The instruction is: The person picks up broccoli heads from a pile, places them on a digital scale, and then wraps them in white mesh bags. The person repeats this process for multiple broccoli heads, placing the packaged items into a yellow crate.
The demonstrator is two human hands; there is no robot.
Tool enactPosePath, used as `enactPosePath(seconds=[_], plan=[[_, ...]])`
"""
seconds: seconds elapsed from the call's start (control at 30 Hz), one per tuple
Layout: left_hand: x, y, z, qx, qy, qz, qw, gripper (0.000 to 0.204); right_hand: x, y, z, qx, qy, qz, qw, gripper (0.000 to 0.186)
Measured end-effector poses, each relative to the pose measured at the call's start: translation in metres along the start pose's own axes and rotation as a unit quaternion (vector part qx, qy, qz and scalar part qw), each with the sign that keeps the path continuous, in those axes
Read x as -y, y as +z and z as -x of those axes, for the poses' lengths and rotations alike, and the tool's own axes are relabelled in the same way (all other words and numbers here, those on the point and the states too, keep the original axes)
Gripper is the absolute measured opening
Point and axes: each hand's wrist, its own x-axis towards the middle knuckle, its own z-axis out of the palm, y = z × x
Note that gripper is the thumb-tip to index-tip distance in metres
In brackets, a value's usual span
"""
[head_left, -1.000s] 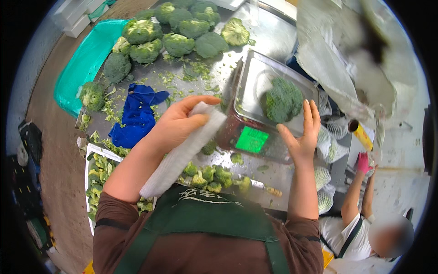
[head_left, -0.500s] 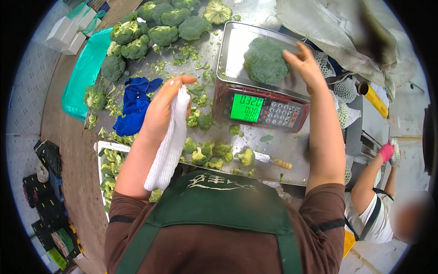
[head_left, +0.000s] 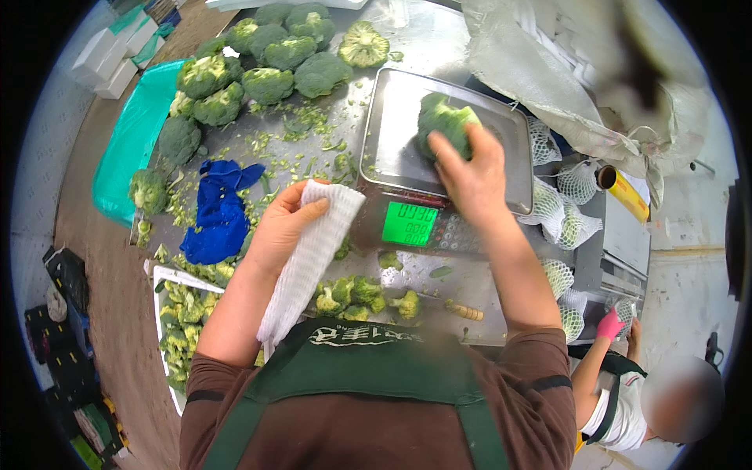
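My left hand (head_left: 276, 231) pinches the open end of a white foam net sleeve (head_left: 307, 266), which hangs down along my forearm. Over the tray (head_left: 392, 137) of a digital scale, the fingers of my right hand (head_left: 479, 174) are closed round a broccoli head (head_left: 443, 119). That head is tilted, showing some of its paler side; I cannot tell whether it still touches the tray. The scale's green display (head_left: 406, 223) is lit, and my right forearm covers part of its keypad. A blue cloth or glove (head_left: 211, 213) lies left of my left hand.
Several broccoli heads (head_left: 266, 84) are piled at the far left. Trimmed florets (head_left: 356, 296) and a wooden handle (head_left: 464, 311) lie near the front edge. A white box (head_left: 159, 313) holds more florets. Net-wrapped heads (head_left: 576, 223) line the right, where a pink-gloved co-worker (head_left: 623, 403) handles one.
My right hand has come from beside the broccoli to grip it, and the head has tilted. My left hand now pinches the sleeve's mouth. The display reading has changed.
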Motion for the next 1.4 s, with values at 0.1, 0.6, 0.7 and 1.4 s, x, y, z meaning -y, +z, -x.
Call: enactPosePath(seconds=[0.1,0.6,0.7,1.4], plan=[[-0.01,0.03,-0.013,0.025,-0.025,-0.055,0.998,0.026,0.024,-0.012,0.007,-0.003,-0.081,0.011,0.997,0.032],[0.01,0.049,-0.008,0.19,-0.034,-0.028,0.981,0.051,0.11,-0.025,0.054,-0.005,0.236,-0.378,0.895,0.021],[0.037,0.026,-0.003,0.148,-0.135,0.017,0.98,0.032,0.113,-0.016,0.053,-0.094,0.149,-0.286,0.942,0.017],[0.012,0.038,-0.003,0.215,0.013,-0.181,0.96,0.057,0.07,-0.04,0.11,0.1,0.422,-0.404,0.805,0.04]])
